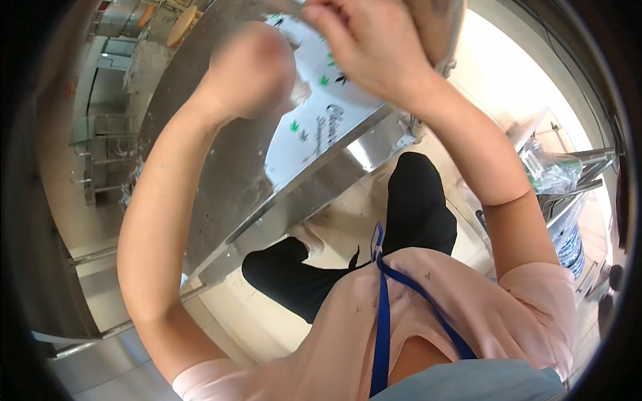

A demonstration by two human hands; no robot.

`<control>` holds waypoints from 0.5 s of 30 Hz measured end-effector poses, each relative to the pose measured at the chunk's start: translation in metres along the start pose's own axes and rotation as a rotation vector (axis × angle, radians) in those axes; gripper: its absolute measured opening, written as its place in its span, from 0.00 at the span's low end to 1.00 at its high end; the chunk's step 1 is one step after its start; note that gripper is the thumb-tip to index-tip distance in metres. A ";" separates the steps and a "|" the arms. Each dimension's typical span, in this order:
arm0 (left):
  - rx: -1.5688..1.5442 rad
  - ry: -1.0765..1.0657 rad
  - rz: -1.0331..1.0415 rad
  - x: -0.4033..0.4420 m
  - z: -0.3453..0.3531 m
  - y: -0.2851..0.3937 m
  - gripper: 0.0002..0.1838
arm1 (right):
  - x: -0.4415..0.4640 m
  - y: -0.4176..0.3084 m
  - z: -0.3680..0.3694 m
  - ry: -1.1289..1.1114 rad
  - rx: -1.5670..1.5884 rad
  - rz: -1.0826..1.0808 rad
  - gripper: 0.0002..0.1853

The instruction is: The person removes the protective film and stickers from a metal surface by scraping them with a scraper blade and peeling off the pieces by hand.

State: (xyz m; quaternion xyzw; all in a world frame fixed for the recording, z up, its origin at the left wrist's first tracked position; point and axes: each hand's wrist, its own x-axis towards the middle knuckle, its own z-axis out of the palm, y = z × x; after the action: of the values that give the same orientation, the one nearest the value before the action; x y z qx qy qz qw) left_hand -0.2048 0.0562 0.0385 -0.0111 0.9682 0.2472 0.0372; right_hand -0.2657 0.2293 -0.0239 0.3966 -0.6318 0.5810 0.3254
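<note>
My left hand (254, 70) is over the metal table (227, 160), curled and heavily blurred, with its fingers hidden. Beside its inner edge shows a small whitish lump (299, 92); whether the hand touches it is unclear. My right hand (368, 47) is at the top, to the right of the left hand, its fingers bent and closed near the frame edge. What it holds, if anything, cannot be made out. Between and below the hands lies a white sheet or board (284, 150) with green and black leaf prints and dark lettering.
The table's metal front edge (301, 174) runs diagonally before my body. Metal shelving (107, 160) stands at the left. At the right, a rack holds clear plastic bags (558, 174) and a blue ribbed item (570, 250). A blue lanyard (382, 321) hangs over my shirt.
</note>
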 end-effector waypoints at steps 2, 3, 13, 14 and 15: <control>-0.163 0.141 -0.034 -0.022 -0.012 -0.001 0.12 | 0.003 -0.007 -0.005 -0.028 -0.055 0.025 0.04; -0.257 0.288 0.032 -0.038 -0.017 -0.003 0.09 | 0.003 -0.014 -0.007 -0.058 -0.047 0.082 0.04; 0.741 0.558 0.740 -0.128 0.002 0.003 0.19 | -0.033 -0.075 0.001 -0.384 -0.385 -0.433 0.10; 0.750 0.624 0.774 -0.123 0.009 0.002 0.16 | -0.039 -0.083 0.003 -0.427 -0.401 -0.460 0.09; 0.736 0.575 0.782 -0.123 0.012 -0.002 0.15 | -0.045 -0.091 0.003 -0.432 -0.401 -0.458 0.09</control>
State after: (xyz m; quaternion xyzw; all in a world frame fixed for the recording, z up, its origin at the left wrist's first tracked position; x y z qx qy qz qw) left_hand -0.0811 0.0608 0.0364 0.2925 0.8936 -0.1215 -0.3180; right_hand -0.1644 0.2308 -0.0203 0.5695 -0.6822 0.2605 0.3773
